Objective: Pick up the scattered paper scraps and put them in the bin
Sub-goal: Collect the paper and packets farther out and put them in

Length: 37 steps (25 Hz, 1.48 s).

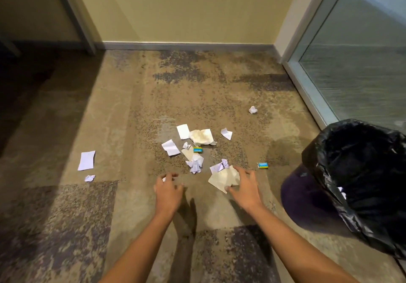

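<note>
Many paper scraps (171,147) strewn on patterned carpet (109,117); black-lined bin (329,150) at right.
Right hand (243,188) low over a beige sheet (222,178), fingers curled on its top, thumb at its near edge, gripping it. Left hand (168,187) just beside, fingers loosely curled; a white fleck shows at them, and whether it holds anything cannot be told. Main cluster lies just beyond both hands. One flat sheet (86,160) and a crumpled bit (89,177) lie well left. A paper ball (252,109) lies far right. Two small blue boxes (197,150) sit among the litter.
</note>
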Each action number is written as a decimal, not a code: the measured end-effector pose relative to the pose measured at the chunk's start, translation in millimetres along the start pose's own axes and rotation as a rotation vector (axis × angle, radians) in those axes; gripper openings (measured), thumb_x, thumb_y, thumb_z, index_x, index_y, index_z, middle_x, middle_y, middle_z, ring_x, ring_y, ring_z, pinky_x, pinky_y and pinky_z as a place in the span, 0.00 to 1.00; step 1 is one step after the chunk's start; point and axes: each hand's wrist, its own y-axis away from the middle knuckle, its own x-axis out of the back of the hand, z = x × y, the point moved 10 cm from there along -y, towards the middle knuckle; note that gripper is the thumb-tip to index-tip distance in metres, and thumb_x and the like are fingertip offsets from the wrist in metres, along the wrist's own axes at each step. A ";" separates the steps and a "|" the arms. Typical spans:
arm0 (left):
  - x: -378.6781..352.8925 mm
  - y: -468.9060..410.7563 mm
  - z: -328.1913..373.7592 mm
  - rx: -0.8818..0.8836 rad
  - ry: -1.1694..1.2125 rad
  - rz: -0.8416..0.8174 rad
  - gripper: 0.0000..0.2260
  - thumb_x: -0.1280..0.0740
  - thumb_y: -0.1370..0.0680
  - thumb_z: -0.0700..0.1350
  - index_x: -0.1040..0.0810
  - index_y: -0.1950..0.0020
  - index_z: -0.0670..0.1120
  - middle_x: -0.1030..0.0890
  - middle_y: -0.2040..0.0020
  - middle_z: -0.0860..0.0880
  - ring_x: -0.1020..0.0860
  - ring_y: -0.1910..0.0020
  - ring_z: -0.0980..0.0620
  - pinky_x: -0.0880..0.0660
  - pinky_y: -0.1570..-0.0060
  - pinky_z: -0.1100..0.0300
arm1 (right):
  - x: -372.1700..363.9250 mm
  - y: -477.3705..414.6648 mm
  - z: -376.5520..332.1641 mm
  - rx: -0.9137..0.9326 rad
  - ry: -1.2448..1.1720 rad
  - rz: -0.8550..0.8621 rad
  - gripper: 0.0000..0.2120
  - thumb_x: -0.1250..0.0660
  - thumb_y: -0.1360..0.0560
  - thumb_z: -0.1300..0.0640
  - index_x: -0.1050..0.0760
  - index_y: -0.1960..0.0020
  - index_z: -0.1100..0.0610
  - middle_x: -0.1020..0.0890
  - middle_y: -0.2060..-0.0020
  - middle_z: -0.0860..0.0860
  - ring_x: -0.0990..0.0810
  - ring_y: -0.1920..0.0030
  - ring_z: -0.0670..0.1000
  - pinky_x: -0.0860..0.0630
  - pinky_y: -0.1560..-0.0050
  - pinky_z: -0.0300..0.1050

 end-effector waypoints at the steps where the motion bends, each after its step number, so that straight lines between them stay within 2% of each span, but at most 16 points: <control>1: -6.5 -11.3 -8.2 0.029 -0.055 -0.012 0.17 0.31 0.26 0.44 0.26 0.37 0.44 0.31 0.36 0.41 0.32 0.34 0.40 0.36 0.34 0.52 | -8.4 -13.0 7.6 -0.043 0.045 -0.025 0.36 0.26 0.36 0.46 0.38 0.33 0.40 0.36 0.38 0.54 0.29 0.39 0.60 0.29 0.39 0.58; 5: -26.0 -46.1 -38.5 0.141 -0.139 -0.053 0.28 0.28 0.27 0.45 0.35 0.30 0.46 0.36 0.32 0.40 0.31 0.35 0.38 0.32 0.34 0.46 | -37.4 -50.8 27.8 -0.150 0.174 -0.102 0.45 0.25 0.39 0.40 0.46 0.29 0.37 0.41 0.31 0.56 0.36 0.33 0.63 0.33 0.35 0.58; 8: -38.5 -63.3 -49.3 0.149 -0.187 -0.078 0.28 0.27 0.28 0.43 0.35 0.31 0.49 0.36 0.35 0.41 0.32 0.37 0.39 0.30 0.37 0.47 | -62.1 -71.3 27.5 -0.135 0.214 -0.190 0.48 0.25 0.38 0.39 0.52 0.28 0.33 0.48 0.26 0.55 0.42 0.29 0.62 0.35 0.35 0.57; 11: -46.5 -68.3 -48.3 0.053 -0.323 -0.047 0.24 0.29 0.28 0.39 0.31 0.34 0.46 0.33 0.38 0.40 0.30 0.41 0.38 0.29 0.41 0.48 | -74.9 -75.2 3.4 0.067 0.373 -0.175 0.42 0.28 0.33 0.41 0.50 0.27 0.35 0.44 0.28 0.52 0.40 0.32 0.58 0.32 0.38 0.55; 14: -53.7 -72.0 -53.0 -0.012 -0.399 -0.016 0.17 0.34 0.26 0.35 0.26 0.38 0.41 0.28 0.41 0.38 0.28 0.45 0.38 0.27 0.46 0.48 | -81.4 -69.2 -14.1 0.209 0.421 -0.101 0.33 0.28 0.31 0.46 0.39 0.31 0.40 0.37 0.34 0.51 0.36 0.37 0.56 0.29 0.42 0.53; 17: -48.1 -76.6 -48.2 -0.077 -0.335 0.046 0.09 0.38 0.26 0.32 0.24 0.48 0.41 0.25 0.50 0.40 0.26 0.53 0.39 0.27 0.56 0.51 | -88.3 -69.5 -13.6 0.234 0.288 -0.094 0.21 0.25 0.33 0.54 0.30 0.44 0.50 0.32 0.43 0.51 0.31 0.43 0.56 0.30 0.48 0.48; 20: -35.3 -82.2 -33.4 -0.102 -0.305 0.103 0.05 0.38 0.23 0.36 0.25 0.49 0.42 0.26 0.52 0.42 0.26 0.55 0.42 0.27 0.59 0.52 | -84.3 -77.3 -12.3 0.217 0.023 -0.120 0.15 0.26 0.34 0.66 0.28 0.55 0.54 0.28 0.48 0.51 0.25 0.47 0.53 0.32 0.54 0.41; 23: -22.9 -97.4 -7.6 -0.159 -0.251 0.177 0.08 0.39 0.21 0.39 0.25 0.44 0.42 0.25 0.48 0.43 0.25 0.51 0.43 0.27 0.56 0.52 | -49.0 -90.9 -32.4 0.235 -0.159 0.036 0.13 0.29 0.33 0.70 0.26 0.59 0.53 0.24 0.51 0.50 0.24 0.49 0.47 0.36 0.55 0.30; 26: -12.0 -120.3 16.7 -0.194 -0.194 0.248 0.10 0.37 0.22 0.38 0.23 0.42 0.41 0.26 0.44 0.43 0.26 0.45 0.43 0.26 0.48 0.52 | -16.1 -109.2 -69.4 0.328 -0.268 0.156 0.10 0.28 0.31 0.66 0.25 0.57 0.55 0.23 0.54 0.48 0.26 0.53 0.43 0.38 0.52 0.20; 28: -10.2 -135.5 28.8 -0.205 -0.198 0.259 0.12 0.35 0.24 0.39 0.25 0.41 0.40 0.28 0.40 0.42 0.29 0.41 0.42 0.29 0.43 0.51 | -11.0 -131.0 -87.0 0.333 -0.278 0.153 0.08 0.27 0.30 0.63 0.24 0.55 0.55 0.24 0.54 0.48 0.28 0.56 0.41 0.35 0.53 0.24; 30: -20.1 -149.3 29.7 -0.167 -0.184 0.188 0.19 0.31 0.25 0.44 0.29 0.36 0.40 0.32 0.36 0.42 0.33 0.36 0.42 0.32 0.38 0.52 | -16.3 -154.2 -100.5 0.328 -0.214 0.142 0.08 0.25 0.31 0.57 0.23 0.55 0.52 0.26 0.53 0.48 0.28 0.55 0.43 0.27 0.53 0.40; 31: -28.2 -154.6 26.6 -0.137 -0.170 0.133 0.25 0.29 0.27 0.47 0.31 0.34 0.40 0.35 0.34 0.41 0.35 0.34 0.42 0.33 0.36 0.51 | -21.0 -164.9 -103.8 0.302 -0.141 0.134 0.11 0.24 0.33 0.51 0.23 0.55 0.51 0.29 0.52 0.48 0.29 0.52 0.46 0.27 0.51 0.45; 33: -47.7 -159.0 19.6 -0.089 -0.157 0.014 0.38 0.25 0.31 0.54 0.38 0.29 0.41 0.41 0.30 0.40 0.42 0.30 0.40 0.37 0.32 0.48 | -35.5 -183.9 -102.1 0.205 0.054 0.081 0.21 0.23 0.39 0.40 0.25 0.53 0.49 0.35 0.47 0.50 0.35 0.43 0.52 0.32 0.44 0.50; 34: -56.4 -159.3 16.4 -0.077 -0.177 -0.030 0.44 0.25 0.34 0.58 0.42 0.27 0.42 0.45 0.28 0.39 0.46 0.28 0.39 0.40 0.29 0.46 | -44.1 -191.2 -100.7 0.161 0.132 0.024 0.28 0.23 0.42 0.36 0.28 0.49 0.48 0.38 0.42 0.52 0.39 0.38 0.55 0.35 0.40 0.53; 35: -63.1 -159.4 14.7 -0.077 -0.225 -0.057 0.49 0.25 0.37 0.62 0.45 0.25 0.45 0.50 0.25 0.40 0.51 0.26 0.38 0.44 0.28 0.42 | -52.2 -196.6 -101.1 0.132 0.172 -0.045 0.36 0.23 0.44 0.35 0.32 0.43 0.47 0.42 0.36 0.54 0.43 0.33 0.58 0.38 0.37 0.57; 37: -70.3 -161.3 13.1 -0.099 -0.357 -0.080 0.54 0.27 0.41 0.68 0.52 0.24 0.53 0.61 0.23 0.41 0.61 0.25 0.36 0.54 0.28 0.38 | -70.1 -205.9 -105.7 0.125 0.213 -0.197 0.50 0.22 0.46 0.35 0.43 0.31 0.42 0.58 0.26 0.57 0.55 0.27 0.64 0.45 0.33 0.68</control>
